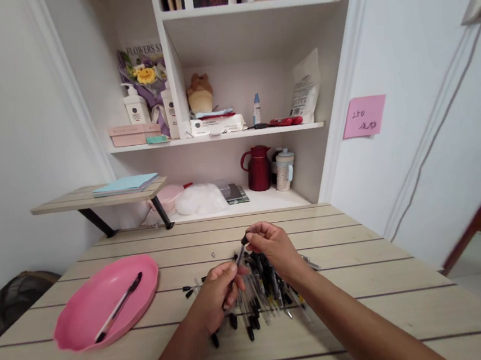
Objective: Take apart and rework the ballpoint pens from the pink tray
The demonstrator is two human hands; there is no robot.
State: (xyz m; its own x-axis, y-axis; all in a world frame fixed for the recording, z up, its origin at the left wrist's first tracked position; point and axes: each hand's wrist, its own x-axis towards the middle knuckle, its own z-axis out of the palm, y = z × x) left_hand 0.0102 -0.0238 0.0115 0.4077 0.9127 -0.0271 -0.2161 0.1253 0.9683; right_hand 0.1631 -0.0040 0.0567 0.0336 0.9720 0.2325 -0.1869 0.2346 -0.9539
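Observation:
Over the table's middle, my left hand (220, 295) is closed around the barrel of a pen (240, 255), which slants up to the right. The fingertips of my right hand (275, 247) pinch the black piece at the pen's upper end; whether it is a cap or a grip I cannot tell. Beneath both hands lies a loose pile of pen parts (255, 302), with clear barrels, black caps and thin refills, partly hidden by my hands. To the left, one pen (119, 307) with a black end rests across a pink tray (73, 305).
A small raised shelf (61, 202) bearing light blue paper (126, 184) stands at the back left. Behind the table (358, 330) a white shelf unit holds a red jug (258, 169), a cup (284, 169) and a plastic bag (201, 199). A tiny metal piece (213, 255) lies beyond the pile.

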